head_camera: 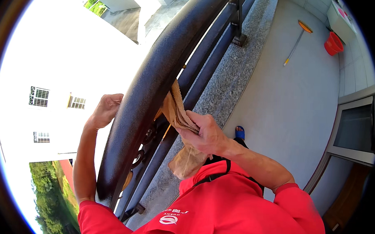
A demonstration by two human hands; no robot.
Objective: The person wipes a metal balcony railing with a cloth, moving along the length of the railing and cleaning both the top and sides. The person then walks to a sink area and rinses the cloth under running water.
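A tan towel cloth point(176, 112) is pinched in my right hand point(205, 133), on the inner side of a dark metal balcony railing. Its upper end passes under the thick curved handrail point(151, 75), and a loose end hangs below my fist. On the outer side, my left hand point(108, 109) reaches around the railing, close against the handrail. The handrail covers its fingertips, so I cannot tell whether they hold the cloth's far end. Dark lower rails point(205, 60) and curled ornaments point(138, 158) lie beneath the handrail.
The railing's posts stand on a speckled granite ledge point(238, 66). On the pale floor point(284, 105) lie an orange-headed broom point(297, 45) and a red bucket point(333, 44). A framed glass panel point(354, 129) is at right. My foot wears a blue sandal point(240, 132).
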